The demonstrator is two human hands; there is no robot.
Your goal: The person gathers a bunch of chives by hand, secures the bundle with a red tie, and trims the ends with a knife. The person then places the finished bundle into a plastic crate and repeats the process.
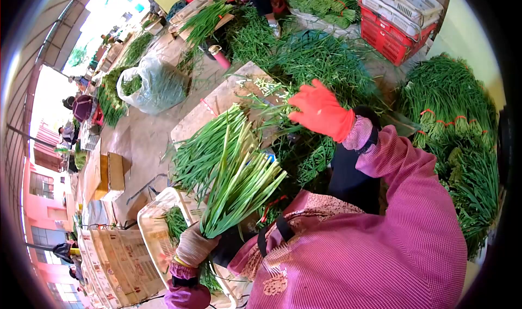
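My left hand (196,245), in a greyish knit glove, is closed round a bunch of garlic chives (239,181), long green leaves with paler ends fanning up and right. An orange rubber glove covers my right hand (322,110); its fingers are spread with nothing visible in them, over the right edge of a wooden board (187,121). More loose chives (204,148) lie on the board behind the held bunch. Short pale cut pieces (266,86) are scattered near its far end, close to my right hand.
A cream plastic basket (145,222) with greens stands beside my left hand. Heaps of chives (321,59) lie ahead, and tied bundles (451,97) to the right. Red and white crates (389,34), a pink bottle (219,57) and a filled plastic bag (157,86) stand around. Other people work farther off.
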